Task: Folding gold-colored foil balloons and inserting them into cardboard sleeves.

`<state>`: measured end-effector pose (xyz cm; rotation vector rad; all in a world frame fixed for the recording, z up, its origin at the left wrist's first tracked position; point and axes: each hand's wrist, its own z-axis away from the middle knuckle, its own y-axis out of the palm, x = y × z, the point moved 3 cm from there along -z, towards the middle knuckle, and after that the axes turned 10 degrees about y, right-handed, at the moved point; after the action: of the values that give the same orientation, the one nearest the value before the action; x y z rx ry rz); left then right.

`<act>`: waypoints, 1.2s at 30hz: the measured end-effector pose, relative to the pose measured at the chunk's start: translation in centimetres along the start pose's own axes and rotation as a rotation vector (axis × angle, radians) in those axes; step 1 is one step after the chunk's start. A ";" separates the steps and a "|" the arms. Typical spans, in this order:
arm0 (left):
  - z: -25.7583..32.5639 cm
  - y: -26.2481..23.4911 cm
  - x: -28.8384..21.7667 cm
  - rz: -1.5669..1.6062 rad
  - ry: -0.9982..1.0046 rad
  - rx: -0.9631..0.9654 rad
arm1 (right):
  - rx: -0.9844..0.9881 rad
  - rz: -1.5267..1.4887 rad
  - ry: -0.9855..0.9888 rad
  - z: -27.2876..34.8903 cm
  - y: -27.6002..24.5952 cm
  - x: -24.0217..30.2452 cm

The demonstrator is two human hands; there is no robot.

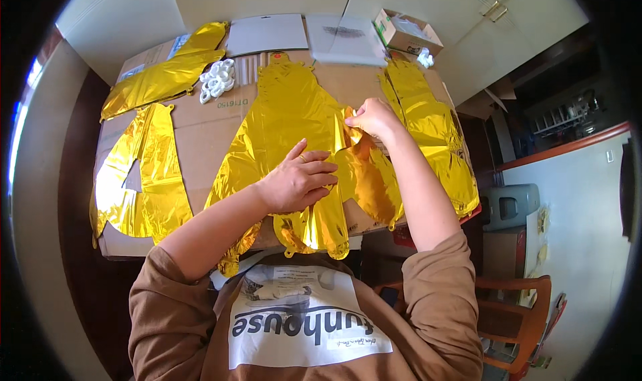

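A flat, uninflated gold foil balloon [281, 113] is spread across the cardboard in front of me. My left hand [299, 180] lies palm down on its middle, with the fingers stretched out. At its right side, my right hand [376, 119] pinches a lifted, crumpled edge between thumb and fingers. Below that pinch hangs an orange-looking foil fold [369, 180]; whether it belongs to the same balloon I cannot tell. Several rounded lower ends of the foil reach the near edge of the table.
An A-shaped gold foil balloon [160, 194] lies at left, with more folded foil [160, 80] behind it. White ribbon loops [217, 80] sit near the back. Gold foil pieces [428, 127] overlap at right, below an open carton [428, 45]. A wooden chair [535, 314] stands at lower right.
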<state>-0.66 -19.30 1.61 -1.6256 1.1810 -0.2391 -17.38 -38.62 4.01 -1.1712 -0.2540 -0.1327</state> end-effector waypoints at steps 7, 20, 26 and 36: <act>0.5 0.1 0.1 -0.029 -0.008 -0.005 | -0.123 -0.298 -0.207 2.0 0.0 1.8; 0.5 -0.2 0.1 -0.015 0.002 0.000 | -0.146 -0.591 -0.659 5.1 2.4 0.8; 0.3 0.0 0.2 -0.025 0.028 -0.019 | -0.418 -0.078 -0.862 5.1 5.3 -0.6; 0.3 -0.1 0.2 -0.033 0.041 -0.029 | -0.548 0.125 -0.960 6.2 5.5 0.5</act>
<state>-0.28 -19.27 1.53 -1.6732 1.1946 -0.2784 -16.40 -30.73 1.52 -1.7313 -1.0320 0.5199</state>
